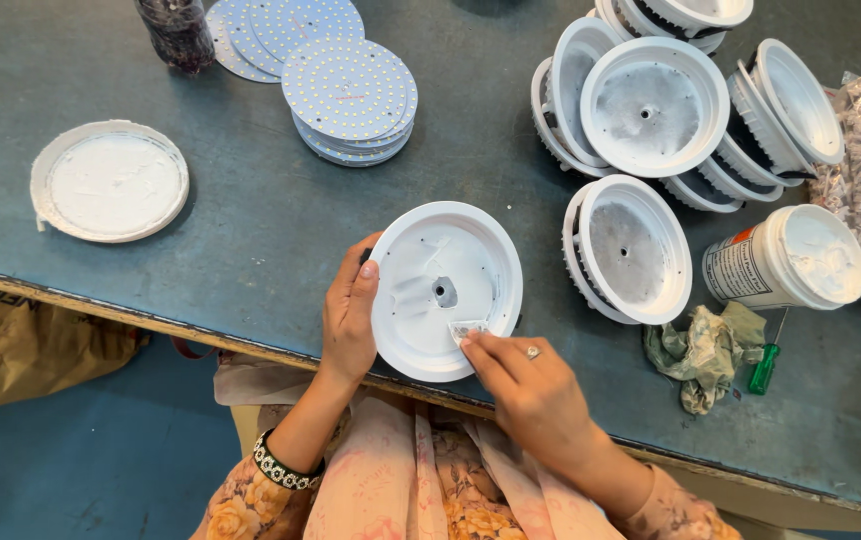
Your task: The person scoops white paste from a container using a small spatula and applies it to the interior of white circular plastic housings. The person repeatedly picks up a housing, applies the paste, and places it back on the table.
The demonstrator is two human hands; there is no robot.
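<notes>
Your left hand (pixel 349 318) grips the left rim of a white round lamp housing (pixel 446 290), thumb laid up along its edge, holding it tilted at the near edge of the grey-blue worktable (pixel 251 220). Your right hand (pixel 531 390) pinches a small pale scraper-like piece (pixel 470 328) between its fingertips and presses it against the housing's inner face, near and right of the centre hole (pixel 445 292). So the housing lies between your hands, the right one nearer the spot being touched; being round, it has no long axis to speak of. Just right of it stands another housing (pixel 629 250), with a pile of more (pixel 656 105) farther off. An open tub of white paste (pixel 786 258) sits right, near a crumpled rag (pixel 703 345) and a green screwdriver (pixel 766 365). Far left lie the tub's lid (pixel 109 180) and stacked LED discs (pixel 349 98).
</notes>
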